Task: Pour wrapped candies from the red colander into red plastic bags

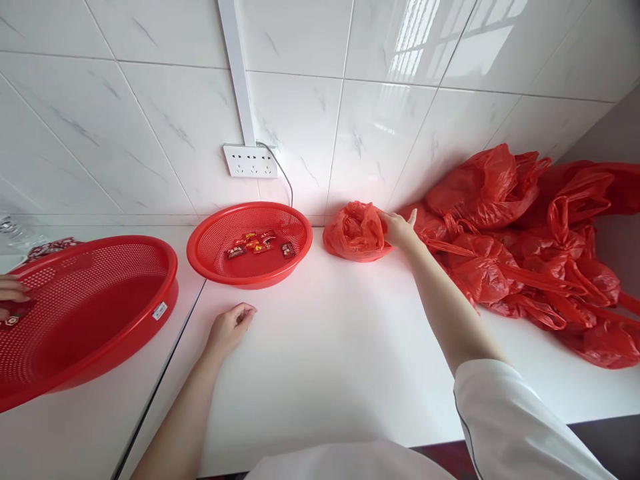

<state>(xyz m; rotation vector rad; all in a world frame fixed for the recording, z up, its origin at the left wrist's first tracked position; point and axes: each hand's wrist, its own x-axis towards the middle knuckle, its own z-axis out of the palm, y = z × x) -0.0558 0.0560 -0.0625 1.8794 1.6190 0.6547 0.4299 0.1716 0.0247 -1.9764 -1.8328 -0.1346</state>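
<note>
At the near edge, the wearer's white shirt (350,463) meets the white bench (320,400). The left hand (231,330) rests on the bench, loosely clenched, fingers curled in toward the palm, nearest to the smaller red basket beyond it. To the left, a larger red basket (171,270) with a small white label (159,311) lies across a seam in the bench; at its far left side another person's hand (13,291) holds a dark red packet (19,312).

Farther in, the right hand (399,228) reaches to a red plastic bag (356,235) standing with its mouth gathered upward. The thumb points up and the fingertips are hidden at the bag's right side, so whether they grip it I cannot tell. Left of the bag, the smaller red basket (250,283) contains several small wrapped packets (260,244). A heap of red bags (500,267) fills the right end.

Behind, a socket strip (250,161) with a grey cable (286,179) sits on the tiled wall (165,113).
</note>
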